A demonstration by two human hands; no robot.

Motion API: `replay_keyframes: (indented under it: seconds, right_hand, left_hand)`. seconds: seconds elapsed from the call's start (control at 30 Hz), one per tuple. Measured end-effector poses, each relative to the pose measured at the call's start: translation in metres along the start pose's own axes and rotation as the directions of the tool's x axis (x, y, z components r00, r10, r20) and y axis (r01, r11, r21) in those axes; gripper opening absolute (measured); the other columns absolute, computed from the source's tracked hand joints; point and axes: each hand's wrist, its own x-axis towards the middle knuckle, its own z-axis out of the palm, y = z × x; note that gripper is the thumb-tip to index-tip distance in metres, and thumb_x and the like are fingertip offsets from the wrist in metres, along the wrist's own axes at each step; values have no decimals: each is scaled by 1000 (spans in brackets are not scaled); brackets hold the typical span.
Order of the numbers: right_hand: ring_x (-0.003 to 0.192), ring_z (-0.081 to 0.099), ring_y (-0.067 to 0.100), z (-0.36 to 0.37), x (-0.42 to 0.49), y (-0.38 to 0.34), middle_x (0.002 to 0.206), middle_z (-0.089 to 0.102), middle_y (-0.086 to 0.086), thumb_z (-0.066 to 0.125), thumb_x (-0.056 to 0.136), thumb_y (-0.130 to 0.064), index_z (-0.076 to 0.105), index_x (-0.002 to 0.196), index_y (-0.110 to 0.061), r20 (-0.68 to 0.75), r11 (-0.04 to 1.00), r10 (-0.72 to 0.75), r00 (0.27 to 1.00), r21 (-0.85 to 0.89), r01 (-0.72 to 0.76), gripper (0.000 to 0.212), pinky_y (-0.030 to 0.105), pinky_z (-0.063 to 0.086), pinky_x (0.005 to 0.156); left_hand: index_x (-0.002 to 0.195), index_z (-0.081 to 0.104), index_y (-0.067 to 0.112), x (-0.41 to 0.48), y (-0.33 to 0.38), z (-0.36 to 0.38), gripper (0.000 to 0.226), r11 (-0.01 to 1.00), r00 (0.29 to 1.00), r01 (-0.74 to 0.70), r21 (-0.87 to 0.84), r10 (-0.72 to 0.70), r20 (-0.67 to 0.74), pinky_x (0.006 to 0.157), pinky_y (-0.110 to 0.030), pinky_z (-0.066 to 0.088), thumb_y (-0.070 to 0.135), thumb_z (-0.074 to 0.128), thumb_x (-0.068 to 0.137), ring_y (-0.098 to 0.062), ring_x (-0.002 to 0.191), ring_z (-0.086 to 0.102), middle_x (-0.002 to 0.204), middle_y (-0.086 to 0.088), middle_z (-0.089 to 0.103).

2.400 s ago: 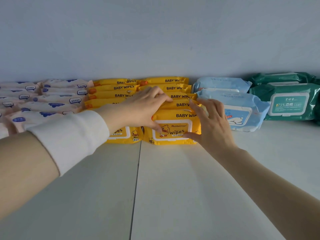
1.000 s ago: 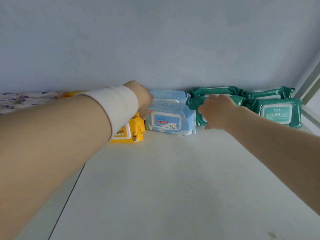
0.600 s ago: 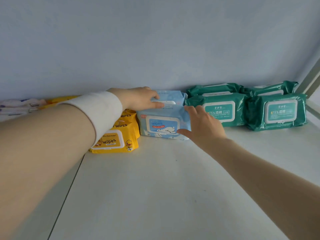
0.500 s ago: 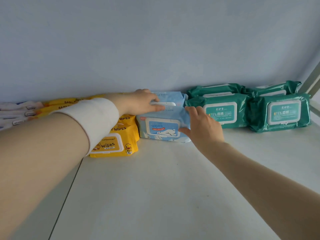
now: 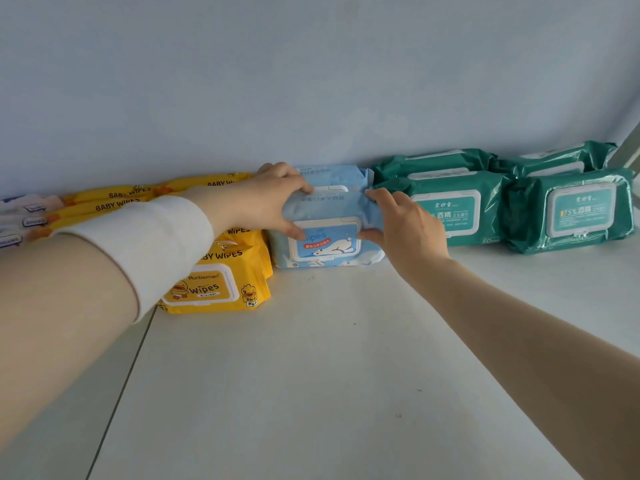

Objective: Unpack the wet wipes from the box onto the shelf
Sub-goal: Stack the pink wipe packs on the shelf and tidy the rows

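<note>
A light blue pack of wet wipes (image 5: 325,237) with a white lid stands at the back of the white shelf (image 5: 311,358), in front of another blue pack (image 5: 332,174). My left hand (image 5: 270,202) grips its upper left corner, thumb on the front. My right hand (image 5: 405,223) grips its right end. Yellow baby wipes packs (image 5: 214,278) lie in rows to the left. Green packs (image 5: 450,209) stand to the right. The box is out of view.
More green packs (image 5: 581,209) sit at the far right by a shelf post (image 5: 630,147). Pale pink packs (image 5: 24,216) lie at the far left. A blue-grey back wall (image 5: 311,81) closes the shelf behind. A seam (image 5: 121,375) runs through the shelf board.
Both hands moved right from the yellow packs to the blue pack. In the last half second they closed on its two ends, the right thumb now under its lid.
</note>
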Motion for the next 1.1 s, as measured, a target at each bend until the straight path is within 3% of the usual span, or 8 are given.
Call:
replay_keyframes:
  seconds: [0.23, 0.37, 0.53, 0.67, 0.77, 0.87, 1.0, 1.1]
  right_hand:
    - [113, 51, 27, 5, 6, 7, 123, 53, 4, 62, 82, -43, 44, 124, -14, 20, 998, 21, 1000, 62, -22, 54, 32, 33, 69]
    - [116, 47, 24, 6, 6, 12, 122, 52, 3, 63, 81, -45, 43, 124, -15, 7, 997, -33, 999, 69, 32, 57, 34, 36, 71]
    - [123, 39, 24, -24, -10, 35, 129, 41, 6, 64, 81, -43, 36, 135, -14, 17, 977, -213, 977, -28, 213, 67, 36, 42, 87]
    - [124, 39, 26, -76, -16, 85, 131, 42, 8, 63, 84, -41, 38, 136, -13, 117, 917, -262, 958, -280, 285, 64, 36, 39, 96]
    - [121, 42, 26, -111, -19, 122, 127, 48, 7, 62, 82, -46, 41, 133, -13, 251, 789, -224, 942, -521, 326, 64, 35, 38, 98]
    - [117, 47, 23, -136, -22, 145, 120, 56, 2, 58, 80, -58, 47, 123, -16, 340, 645, -184, 922, -666, 374, 61, 33, 40, 96]
    - [115, 48, 21, -149, -19, 162, 118, 58, -1, 55, 79, -61, 51, 121, -19, 382, 559, -159, 910, -725, 402, 59, 31, 38, 96]
    - [115, 48, 20, -145, -13, 162, 117, 58, -2, 56, 80, -61, 52, 119, -19, 416, 534, -154, 896, -728, 430, 58, 31, 38, 94]
  left_hand:
    - [142, 34, 23, -3, -8, 6, 80, 1000, 998, -15, 18, 17, -57, 113, -30, 20, 28, 76, 74, -21, 139, 19, 149, -4, 24]
    - [146, 26, 25, -8, 0, 9, 82, 998, 999, 21, 66, -18, -49, 116, -30, 15, 23, 72, 78, -20, 144, 13, 157, -1, 13]
    - [149, 9, 25, -14, 26, -9, 102, 942, 979, 117, 315, -162, 122, 116, -33, 13, 38, 75, 73, -23, 146, 6, 159, -7, -2]
    - [149, 10, 25, -13, 70, -32, 94, 831, 983, 72, 551, -153, 102, 113, -37, 21, 51, 66, 78, -23, 145, 14, 158, -5, 9]
    - [143, 30, 23, 5, 106, -36, 84, 794, 986, 14, 608, -113, 126, 108, -40, 33, 59, 64, 75, -25, 135, 34, 148, -2, 35]
    - [125, 50, 21, 21, 133, -34, 74, 774, 964, 25, 633, -185, 189, 95, -41, 46, 67, 62, 69, -28, 116, 52, 124, 0, 55]
    - [114, 56, 17, 31, 155, -32, 62, 756, 942, 30, 654, -240, 234, 89, -40, 51, 63, 62, 73, -26, 102, 59, 89, 3, 50]
    - [111, 57, 17, 36, 155, -36, 61, 742, 946, 37, 670, -242, 216, 88, -40, 51, 65, 61, 73, -26, 100, 60, 88, 4, 49]
